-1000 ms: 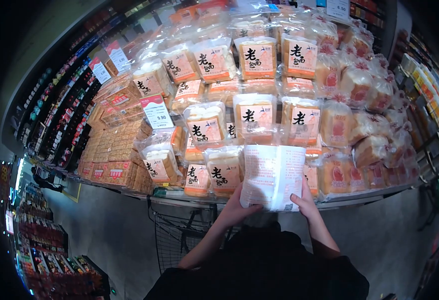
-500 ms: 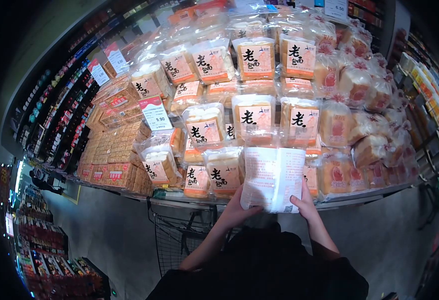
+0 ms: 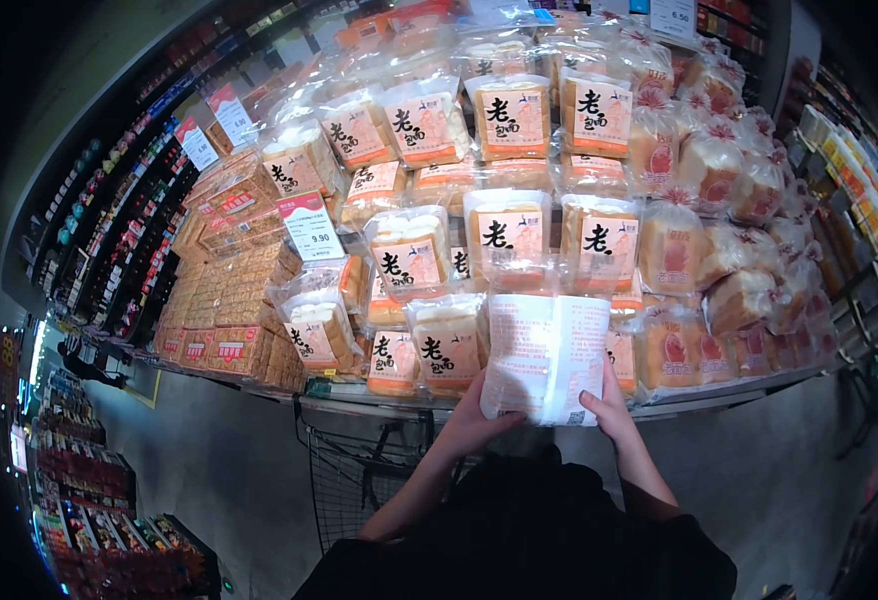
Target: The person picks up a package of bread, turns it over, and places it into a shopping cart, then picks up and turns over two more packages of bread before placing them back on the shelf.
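Between my two hands is a bread package (image 3: 547, 350), held upright at the front of the display. Its printed back, with small reddish text and a dark square code at the lower right, faces me. My left hand (image 3: 482, 415) grips its lower left edge, thumb across the bottom. On the lower right edge my right hand (image 3: 611, 408) is closed, thumb on the printed side. Right behind it, bagged loaves with orange labels (image 3: 507, 232) are stacked in rows. The fingers behind the package are hidden.
Below the display edge, left of my body, stands a black wire shopping cart (image 3: 344, 470). Boxed brown pastries (image 3: 224, 290) are piled at the left, tied bread bags (image 3: 674, 250) at the right. A price sign (image 3: 311, 228) reads 9.90. Far left, a person (image 3: 89, 362) stands in the aisle.
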`<control>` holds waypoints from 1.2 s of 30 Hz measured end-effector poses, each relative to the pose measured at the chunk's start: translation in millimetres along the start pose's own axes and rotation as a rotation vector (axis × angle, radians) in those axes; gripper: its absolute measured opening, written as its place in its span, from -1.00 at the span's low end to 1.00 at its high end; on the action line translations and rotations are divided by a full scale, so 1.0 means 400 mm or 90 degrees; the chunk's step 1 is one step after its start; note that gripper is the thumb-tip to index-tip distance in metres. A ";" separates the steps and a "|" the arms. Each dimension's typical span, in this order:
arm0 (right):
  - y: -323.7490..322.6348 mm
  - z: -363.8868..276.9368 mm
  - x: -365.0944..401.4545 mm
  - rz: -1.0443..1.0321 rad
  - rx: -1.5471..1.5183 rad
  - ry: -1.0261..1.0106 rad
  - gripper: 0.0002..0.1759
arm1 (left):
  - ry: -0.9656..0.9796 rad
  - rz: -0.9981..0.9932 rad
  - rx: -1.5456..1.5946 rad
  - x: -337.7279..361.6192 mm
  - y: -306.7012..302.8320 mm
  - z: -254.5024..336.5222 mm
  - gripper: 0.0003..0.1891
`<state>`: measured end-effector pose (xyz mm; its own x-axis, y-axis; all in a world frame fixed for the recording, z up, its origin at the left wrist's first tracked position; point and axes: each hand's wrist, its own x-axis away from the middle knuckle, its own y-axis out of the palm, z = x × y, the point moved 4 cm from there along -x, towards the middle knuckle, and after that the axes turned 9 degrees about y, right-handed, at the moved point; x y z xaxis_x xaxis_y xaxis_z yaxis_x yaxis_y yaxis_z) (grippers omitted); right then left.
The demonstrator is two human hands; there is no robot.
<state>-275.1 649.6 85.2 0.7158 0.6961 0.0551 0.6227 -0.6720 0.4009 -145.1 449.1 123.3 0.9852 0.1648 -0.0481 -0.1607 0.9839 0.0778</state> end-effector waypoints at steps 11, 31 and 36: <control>-0.002 0.010 0.003 0.005 0.008 0.004 0.23 | 0.004 0.004 0.021 0.004 0.000 -0.002 -0.16; 0.002 -0.002 0.014 0.017 0.016 0.006 0.21 | -0.008 -0.002 0.030 0.009 -0.001 -0.020 -0.11; 0.003 -0.001 0.011 0.011 0.017 0.002 0.20 | -0.012 0.000 0.029 0.010 -0.001 -0.014 -0.12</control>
<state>-271.4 651.8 86.2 0.7258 0.6849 0.0642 0.6181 -0.6904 0.3760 -141.3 449.8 117.3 0.9862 0.1629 -0.0300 -0.1581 0.9798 0.1225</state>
